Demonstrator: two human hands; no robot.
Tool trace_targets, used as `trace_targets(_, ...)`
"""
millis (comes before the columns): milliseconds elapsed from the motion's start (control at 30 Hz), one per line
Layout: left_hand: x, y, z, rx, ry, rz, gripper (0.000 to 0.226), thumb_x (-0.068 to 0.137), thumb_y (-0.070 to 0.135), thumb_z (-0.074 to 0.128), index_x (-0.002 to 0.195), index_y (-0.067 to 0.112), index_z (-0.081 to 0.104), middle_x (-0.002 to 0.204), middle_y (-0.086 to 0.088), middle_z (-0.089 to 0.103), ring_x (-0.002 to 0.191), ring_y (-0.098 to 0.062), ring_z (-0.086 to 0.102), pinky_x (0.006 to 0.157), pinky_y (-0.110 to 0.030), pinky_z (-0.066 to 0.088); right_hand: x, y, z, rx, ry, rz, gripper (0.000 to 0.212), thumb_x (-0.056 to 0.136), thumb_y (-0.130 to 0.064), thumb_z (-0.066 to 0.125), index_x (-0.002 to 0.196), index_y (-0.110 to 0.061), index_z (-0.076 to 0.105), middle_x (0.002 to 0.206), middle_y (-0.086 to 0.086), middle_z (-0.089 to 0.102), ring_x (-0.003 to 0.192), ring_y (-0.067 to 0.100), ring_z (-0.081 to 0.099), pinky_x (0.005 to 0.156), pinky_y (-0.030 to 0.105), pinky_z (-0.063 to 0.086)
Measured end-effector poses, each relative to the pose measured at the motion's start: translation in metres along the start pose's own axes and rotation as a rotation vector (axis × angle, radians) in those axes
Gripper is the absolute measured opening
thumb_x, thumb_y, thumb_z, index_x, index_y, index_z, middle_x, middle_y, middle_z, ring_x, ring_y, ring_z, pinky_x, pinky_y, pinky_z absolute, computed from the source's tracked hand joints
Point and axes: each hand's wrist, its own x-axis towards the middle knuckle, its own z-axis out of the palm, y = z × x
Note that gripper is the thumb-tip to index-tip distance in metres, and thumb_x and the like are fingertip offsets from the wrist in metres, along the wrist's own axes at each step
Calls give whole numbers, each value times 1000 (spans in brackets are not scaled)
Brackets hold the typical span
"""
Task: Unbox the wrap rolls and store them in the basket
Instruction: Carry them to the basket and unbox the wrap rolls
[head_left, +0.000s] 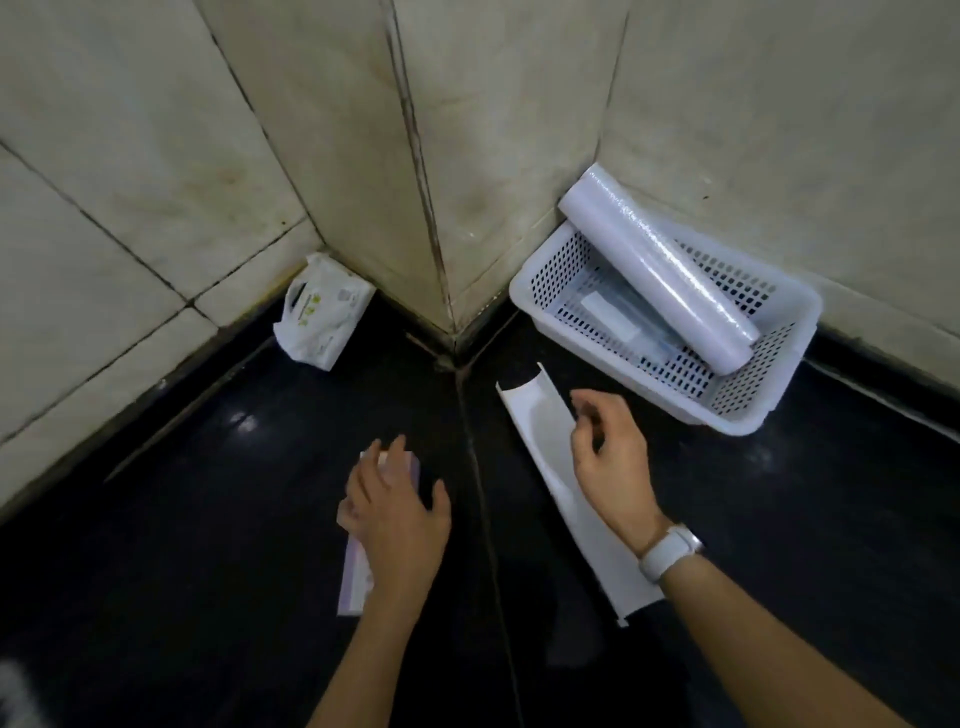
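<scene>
One wrap roll (657, 265) slanting across the white basket (779, 387) in the far right corner of the glossy black floor (208, 519), beige tiled walls (130, 156), left hand (397, 512) spread on a lilac box (355, 577), right hand (610, 457) loose and empty above an opened white box (540, 431).

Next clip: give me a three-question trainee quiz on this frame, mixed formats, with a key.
1. True or false: the wrap roll lies flat on the floor of the basket.
2. Which hand rests on the closed purple box: A left, B right?
3. Fill in: the opened white box lies on the floor, partly under the ___ hand.

Key: 1 false, it leans with one end over the rim. 2 A, the left hand. 3 right; the right hand holds nothing.
</scene>
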Motion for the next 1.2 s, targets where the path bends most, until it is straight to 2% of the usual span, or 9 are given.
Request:
trace_targets(133,-12,-41,-7,13,-184,-177,96,77,40,67,145,19,3,149,-16,22,133,-34,28,105,-53,27,-39,5,21,36,-211,160,26,87,-4,48,109,-13,57,104,6,63,90,17,59,81,27,49)
trace_targets(267,-9,-49,-16,-269,-288,23,70,77,40,67,134,32,27,128,1,48,107,-16,50,83,-35,45,-58,0,22,46,-400,215,25,89,-8,49,112,-15,58,97,3,63,88,15,59,85,21,49)
trace_targets(367,-12,-35,-21,-340,-339,253,58,71,42,69,114,52,31,111,20,51,101,-4,50,87,-29,41,-53,-14,10,142,-387,256,25,91,-18,49,116,-18,55,100,1,62,92,14,59,84,9,44)
trace_targets(567,-26,-12,-9,-321,-210,449,62,73,9,66,127,26,41,144,1,36,141,-13,13,116,-43,0,-50,-38,-17,359,-581,296,50,86,-29,56,132,-25,38,116,-9,54,106,9,55,88,26,51)
trace_targets(733,-29,0,-15,-387,-245,544,71,75,27,70,122,56,27,142,18,28,141,-8,14,115,-40,4,-61,-40,-27,329,-568,218,48,86,-20,58,128,-27,38,114,-15,54,103,5,55,84,16,49)
trace_targets(833,-30,7,-28,-645,-445,387,62,67,44,70,115,62,35,123,29,44,116,13,43,100,-13,37,-60,-45,-34,399,-551,237,34,85,-38,49,119,-37,45,109,-14,58,96,6,58,79,26,53)
trace_targets(933,-30,12,-35,-880,-571,122,41,71,55,64,109,53,49,110,13,61,92,7,62,67,-13,51,-56,-46,-41,399,-580,211,44,78,-52,43,120,-40,48,103,-9,61,86,2,58,72,17,50)
trace_targets(1033,-29,11,-39,-932,-704,-68,56,70,70,49,109,32,60,97,1,71,84,-9,69,66,-21,52,-58,-48,-40,381,-607,173,43,73,-57,50,115,-62,39,107,-8,60,90,10,57,75,20,48)
trace_targets(1200,-25,8,-46,-836,-910,-62,47,78,63,43,101,28,65,87,2,72,81,-13,69,75,-27,51,-52,-46,-41,393,-513,192,49,75,-50,49,121,-52,33,122,-13,50,108,11,53,84,20,49)
